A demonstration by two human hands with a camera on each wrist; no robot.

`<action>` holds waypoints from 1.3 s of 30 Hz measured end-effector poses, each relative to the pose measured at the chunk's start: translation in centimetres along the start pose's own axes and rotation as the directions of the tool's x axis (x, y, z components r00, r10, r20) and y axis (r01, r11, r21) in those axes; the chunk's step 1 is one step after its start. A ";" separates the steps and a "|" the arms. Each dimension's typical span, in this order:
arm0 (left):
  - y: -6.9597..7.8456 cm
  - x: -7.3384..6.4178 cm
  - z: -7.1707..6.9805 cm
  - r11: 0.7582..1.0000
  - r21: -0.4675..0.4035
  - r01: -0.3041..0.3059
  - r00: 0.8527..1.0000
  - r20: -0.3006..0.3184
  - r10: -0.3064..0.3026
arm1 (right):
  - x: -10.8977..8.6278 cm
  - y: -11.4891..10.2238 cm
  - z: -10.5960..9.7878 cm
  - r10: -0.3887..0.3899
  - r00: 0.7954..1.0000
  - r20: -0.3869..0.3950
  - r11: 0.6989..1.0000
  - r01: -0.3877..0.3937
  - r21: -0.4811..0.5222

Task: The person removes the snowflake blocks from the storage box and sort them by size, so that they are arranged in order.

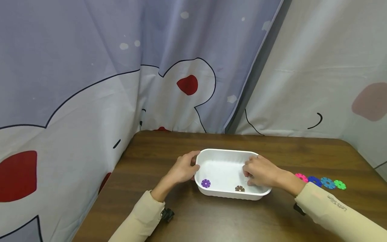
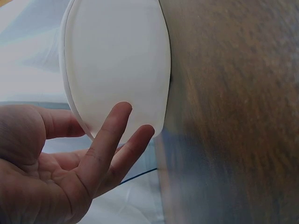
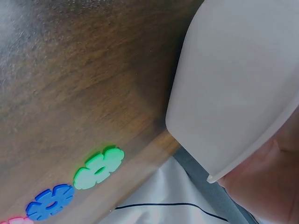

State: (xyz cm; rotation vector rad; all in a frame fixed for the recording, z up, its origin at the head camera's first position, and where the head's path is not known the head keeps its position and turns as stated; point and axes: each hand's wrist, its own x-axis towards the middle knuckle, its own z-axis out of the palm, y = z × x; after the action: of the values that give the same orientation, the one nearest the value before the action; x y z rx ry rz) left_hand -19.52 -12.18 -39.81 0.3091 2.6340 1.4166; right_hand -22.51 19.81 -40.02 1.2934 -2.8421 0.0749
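Note:
A white plastic tray (image 1: pixel 222 194) sits on the table with a purple flower-shaped disc (image 1: pixel 206 183) in its front left corner. A brown flower-shaped disc (image 1: pixel 240 189) lies near the front wall inside. At the tray's left end my left hand (image 1: pixel 182 169) grips the rim, thumb over the edge and fingers against the outer wall (image 2: pixel 117 56). My right hand (image 1: pixel 260 170) reaches over the right end, its fingers bent down into the tray. Those fingertips are hidden behind the tray wall in the right wrist view, and I cannot tell whether they pinch a disc.
Right of the tray, a row of flower-shaped discs runs along the table (image 1: pixel 229 222): pink (image 1: pixel 301 177), dark blue (image 1: pixel 314 181), light blue (image 1: pixel 328 183) and green (image 1: pixel 340 185). My right forearm passes close by the row. A printed curtain (image 1: pixel 181 40) hangs behind the table's back edge.

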 end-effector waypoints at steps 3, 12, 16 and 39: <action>0.1 0.0 -0.1 1.000 0.001 0.005 1.000 0.003 -0.005 | 0.1 -0.1 -0.2 0.013 1.000 0.012 1.000 -0.013 0.021; 0.0 0.0 0.0 1.000 -0.001 0.003 1.000 0.009 -0.003 | -0.7 0.6 -1.5 0.066 0.997 -0.032 0.953 -0.053 0.298; -0.1 0.1 0.1 1.000 -0.005 0.000 1.000 0.007 0.000 | -1.8 1.6 -2.7 0.086 0.994 -0.069 0.884 -0.045 0.466; 0.0 0.0 0.2 1.000 -0.005 0.030 1.000 0.002 -0.030 | -13.7 10.6 -2.7 0.276 0.956 -0.100 0.737 -0.144 0.660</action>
State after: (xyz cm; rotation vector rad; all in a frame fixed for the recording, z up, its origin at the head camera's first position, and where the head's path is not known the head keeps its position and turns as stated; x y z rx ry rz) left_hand -19.49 -12.04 -39.88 0.2692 2.6216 1.4133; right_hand -21.52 37.19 -38.15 0.9134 -2.8596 1.2214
